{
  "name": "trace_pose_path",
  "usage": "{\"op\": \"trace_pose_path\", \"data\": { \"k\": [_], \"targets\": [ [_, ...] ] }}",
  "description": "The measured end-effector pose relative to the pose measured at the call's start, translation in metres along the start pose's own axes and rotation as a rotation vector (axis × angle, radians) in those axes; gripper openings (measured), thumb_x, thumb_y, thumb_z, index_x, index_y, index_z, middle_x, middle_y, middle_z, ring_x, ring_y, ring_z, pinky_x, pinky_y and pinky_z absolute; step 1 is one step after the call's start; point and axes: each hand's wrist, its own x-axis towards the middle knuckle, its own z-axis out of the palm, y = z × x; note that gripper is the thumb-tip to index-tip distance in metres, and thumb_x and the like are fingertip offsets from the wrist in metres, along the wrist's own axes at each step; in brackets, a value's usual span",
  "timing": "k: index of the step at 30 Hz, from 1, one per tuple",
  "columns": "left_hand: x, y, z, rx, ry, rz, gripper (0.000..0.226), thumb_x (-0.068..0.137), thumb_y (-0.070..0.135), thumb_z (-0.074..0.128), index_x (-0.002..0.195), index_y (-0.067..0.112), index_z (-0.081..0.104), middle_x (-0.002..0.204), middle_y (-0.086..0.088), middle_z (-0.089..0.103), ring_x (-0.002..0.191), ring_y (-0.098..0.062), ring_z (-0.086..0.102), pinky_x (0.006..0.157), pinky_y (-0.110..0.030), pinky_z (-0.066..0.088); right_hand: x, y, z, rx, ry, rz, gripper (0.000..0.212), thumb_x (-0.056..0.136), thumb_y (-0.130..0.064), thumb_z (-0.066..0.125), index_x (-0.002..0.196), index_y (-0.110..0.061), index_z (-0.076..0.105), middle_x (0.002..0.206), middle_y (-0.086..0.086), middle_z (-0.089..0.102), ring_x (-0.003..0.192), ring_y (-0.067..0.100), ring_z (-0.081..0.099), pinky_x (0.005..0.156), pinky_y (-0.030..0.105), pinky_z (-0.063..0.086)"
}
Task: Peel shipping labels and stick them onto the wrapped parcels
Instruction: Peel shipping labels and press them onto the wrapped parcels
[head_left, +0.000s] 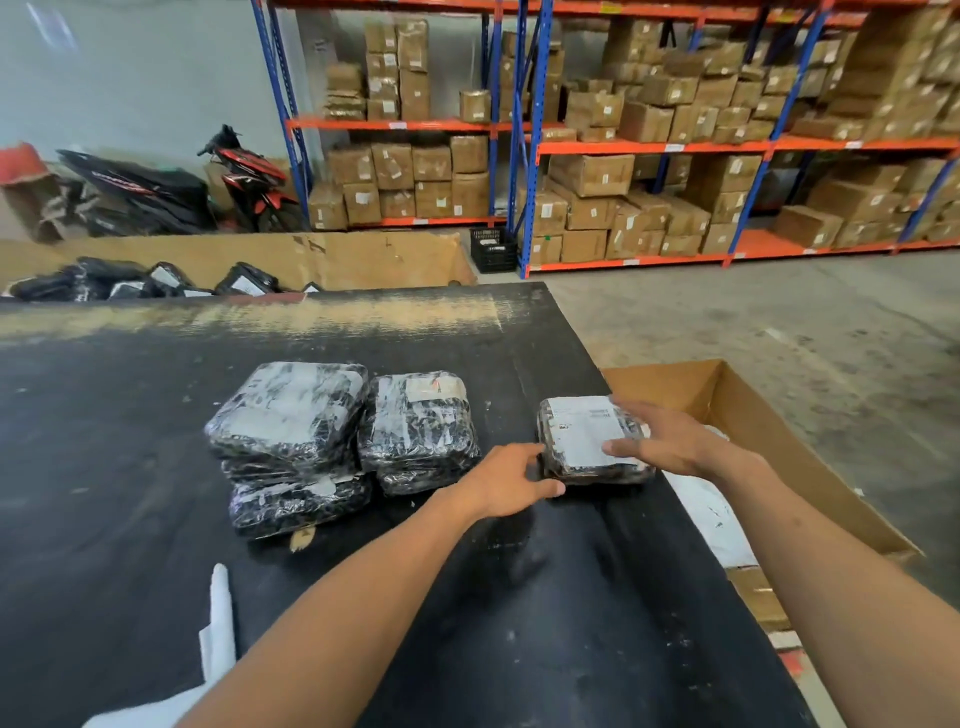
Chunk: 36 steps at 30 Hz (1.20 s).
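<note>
Toward the bench's (156, 415) three-o'clock edge, a small black plastic-wrapped parcel (592, 441) is lying flat, a white paper shipping label (584, 434) covering its top. Right hand (660, 441) is resting on that label, fingers straight and flat, apparently smoothing it down. Left hand (511, 480) is bracing the parcel's nine-o'clock side, fingers extended against the wrap, gripping nothing. At nine o'clock from it, two stacks of similar glossy parcels (343, 441) are waiting. An open brown cardboard box (779, 441) is sitting just past the bench edge. Judgement: parcel looks light, soft-cornered, film slippery; best taken by opposite short edges, thumbs off fresh label.
</note>
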Motion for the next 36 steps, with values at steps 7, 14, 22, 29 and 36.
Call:
{"op": "trace_pose_path", "data": {
  "k": [7,14,22,29,36],
  "targets": [
    [-0.125,-0.037,-0.048,-0.011,0.11,-0.039,0.043,0.09,0.039,0.069,0.128,0.017,0.066,0.11,0.0,0.074,0.09,-0.004,0.065,0.076,-0.007,0.045,-0.023,-0.087,0.053,0.04,0.004,-0.176,0.065,0.081,-0.061,0.071,0.137,-0.031,0.061,0.133,-0.006,0.065,0.114,0.009,0.062,0.102,0.029,0.046],
    [-0.26,-0.125,-0.097,0.094,0.288,-0.262,0.041,0.088,0.042,0.071,0.121,0.017,0.071,0.109,0.003,0.076,0.097,-0.008,0.069,0.092,-0.023,0.052,-0.068,-0.193,0.159,0.069,-0.239,-0.325,0.038,0.088,-0.046,0.074,0.122,-0.029,0.07,0.103,-0.01,0.075,0.095,0.005,0.068,0.079,0.01,0.046],
    [-0.384,-0.189,-0.077,0.248,0.242,-0.443,0.061,0.084,0.058,0.068,0.131,0.02,0.063,0.132,0.0,0.06,0.121,-0.021,0.058,0.1,-0.035,0.048,-0.13,-0.273,0.267,-0.055,-0.349,-0.358,0.047,0.081,-0.067,0.065,0.117,-0.038,0.07,0.099,-0.019,0.074,0.099,0.008,0.065,0.095,0.039,0.053],
    [-0.404,-0.208,-0.035,0.139,0.376,-0.458,0.061,0.086,0.051,0.07,0.134,0.014,0.06,0.144,-0.006,0.05,0.135,-0.023,0.041,0.108,-0.029,0.034,-0.161,-0.291,0.321,0.195,-0.323,-0.094,0.043,0.072,-0.055,0.082,0.081,-0.013,0.077,0.081,0.007,0.077,0.068,0.024,0.073,0.07,0.043,0.064],
    [-0.404,-0.215,-0.022,0.11,0.454,-0.411,0.058,0.089,0.047,0.068,0.137,0.015,0.058,0.148,-0.006,0.046,0.14,-0.023,0.032,0.113,-0.036,0.034,-0.168,-0.294,0.336,0.508,-0.236,0.157,0.017,0.078,-0.002,0.084,0.08,-0.015,0.072,0.09,0.011,0.074,0.069,0.02,0.067,0.073,0.033,0.063]
  ]
}}
